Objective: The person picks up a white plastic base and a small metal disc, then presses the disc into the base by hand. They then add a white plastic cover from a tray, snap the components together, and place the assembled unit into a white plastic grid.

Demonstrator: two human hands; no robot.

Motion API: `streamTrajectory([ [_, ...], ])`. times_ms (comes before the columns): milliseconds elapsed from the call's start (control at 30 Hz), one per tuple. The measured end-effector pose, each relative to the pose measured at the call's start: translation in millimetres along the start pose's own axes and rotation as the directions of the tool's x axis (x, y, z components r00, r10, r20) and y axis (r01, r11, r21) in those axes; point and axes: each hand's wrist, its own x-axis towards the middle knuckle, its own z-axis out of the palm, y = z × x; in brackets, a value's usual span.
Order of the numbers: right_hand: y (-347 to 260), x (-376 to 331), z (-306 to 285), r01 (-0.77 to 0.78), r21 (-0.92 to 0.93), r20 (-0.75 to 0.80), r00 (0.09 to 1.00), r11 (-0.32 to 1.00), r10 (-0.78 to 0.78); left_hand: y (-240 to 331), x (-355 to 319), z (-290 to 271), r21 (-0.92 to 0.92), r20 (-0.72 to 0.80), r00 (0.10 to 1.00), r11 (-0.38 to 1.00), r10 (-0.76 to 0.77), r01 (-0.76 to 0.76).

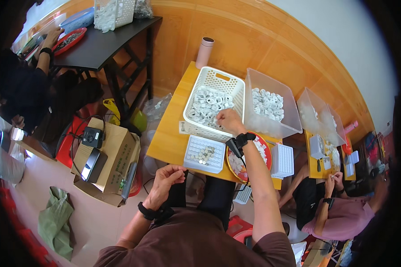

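My right hand [231, 121] reaches over the near right rim of a white perforated basket [196, 91], its fingers bent down at the small white plastic parts [211, 103] heaped inside. Whatever its fingertips grip is hidden. Off the table's front edge, my left hand [167, 180] is closed with thumb and fingertips pressed together; I cannot make out what is in them. Nearest to it stands a white tray [216, 167] with small round metal pieces [204, 155] lying in it. Under my right forearm is a round red-rimmed tray [231, 168] of white pieces.
A clear bin [292, 104] of white parts stands right of the basket, and stacked white trays [282, 161] sit nearer. A pink flask [204, 52] stands behind. Co-workers sit at a yellow table [313, 168] on the right and a black table [104, 42] on the left. Cardboard boxes [113, 155] occupy the left floor.
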Motion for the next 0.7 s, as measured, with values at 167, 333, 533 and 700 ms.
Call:
streamTrajectory([
  [167,-33.7,-18.1,-31.4,-0.091,0.439,-0.01,0.994,0.894,0.106,1.2,1.3,-1.4,0.002,-0.006,1.0,1.0,-0.004,0.004],
  [333,-67.2,-65.2,-39.9,-0.115,0.813,0.116,0.993,0.57,0.035,7.1,4.0,5.8,-0.023,0.037,0.999,1.0,0.003,-0.003],
  [533,-97.5,-124.6,-16.5,-0.055,0.83,0.025,0.998,0.555,0.061,19.3,7.5,22.6,0.006,0.134,0.991,1.0,0.004,-0.005],
  [700,-129.7,-164.7,13.2,0.278,0.226,-0.442,0.883,0.933,-0.156,24.3,11.3,48.0,-0.056,0.131,0.99,0.997,0.052,-0.045],
])
